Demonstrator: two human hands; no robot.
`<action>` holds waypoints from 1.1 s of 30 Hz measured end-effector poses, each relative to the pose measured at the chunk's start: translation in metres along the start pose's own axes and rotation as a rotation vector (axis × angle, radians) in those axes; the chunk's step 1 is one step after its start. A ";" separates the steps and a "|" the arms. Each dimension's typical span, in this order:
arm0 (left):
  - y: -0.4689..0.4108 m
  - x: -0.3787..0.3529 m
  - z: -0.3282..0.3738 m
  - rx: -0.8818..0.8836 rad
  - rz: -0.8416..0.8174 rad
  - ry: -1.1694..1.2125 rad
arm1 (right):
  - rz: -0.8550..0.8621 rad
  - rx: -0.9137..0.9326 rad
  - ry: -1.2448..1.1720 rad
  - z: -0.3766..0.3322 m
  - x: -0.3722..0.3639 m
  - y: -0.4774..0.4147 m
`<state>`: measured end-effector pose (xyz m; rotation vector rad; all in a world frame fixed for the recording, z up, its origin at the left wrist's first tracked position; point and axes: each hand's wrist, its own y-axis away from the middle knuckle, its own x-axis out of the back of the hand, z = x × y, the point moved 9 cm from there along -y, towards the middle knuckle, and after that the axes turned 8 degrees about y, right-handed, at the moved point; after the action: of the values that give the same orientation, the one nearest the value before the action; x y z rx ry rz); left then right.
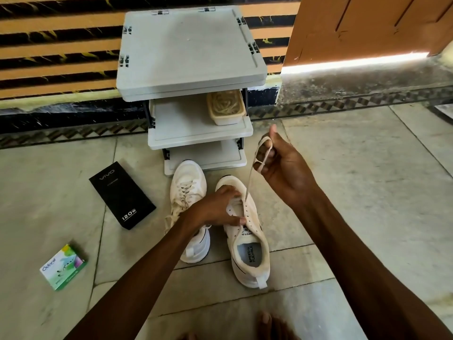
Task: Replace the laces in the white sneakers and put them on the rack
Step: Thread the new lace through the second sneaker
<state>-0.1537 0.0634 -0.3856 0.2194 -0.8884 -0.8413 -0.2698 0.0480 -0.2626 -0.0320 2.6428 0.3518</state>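
Observation:
Two white sneakers stand on the tiled floor in front of a grey shoe rack [199,133]. The left sneaker [188,192] is laced. The right sneaker [247,241] has open eyelets along most of its tongue. My left hand [218,207] grips the right sneaker's upper near the eyelets. My right hand [282,165] is raised above it and holds a cream lace [250,180] looped round its fingers. The lace runs taut down to the sneaker's lower eyelets.
A tub of cream laces [226,107] sits on the rack's middle shelf. A black phone box [121,195] and a small green box [64,267] lie on the floor to the left. An orange door [367,28] stands behind at the right. My toes [267,325] show below.

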 end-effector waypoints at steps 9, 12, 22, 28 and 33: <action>-0.001 0.003 0.002 0.008 -0.011 0.018 | 0.437 -0.098 0.642 0.077 0.084 0.011; -0.001 0.004 0.001 0.020 0.004 0.025 | 0.440 -0.160 1.110 0.096 0.095 0.013; -0.001 0.007 0.004 0.052 0.023 -0.025 | 0.129 -0.063 1.750 0.105 0.048 -0.003; -0.003 0.008 0.005 0.060 0.052 -0.055 | 0.155 0.116 1.618 0.092 0.043 -0.005; -0.003 0.008 0.009 0.053 0.028 -0.107 | 0.296 0.288 1.383 0.060 0.039 -0.004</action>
<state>-0.1594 0.0571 -0.3770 0.2094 -1.0123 -0.8101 -0.2769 0.0611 -0.3326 0.3257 4.0599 -0.0274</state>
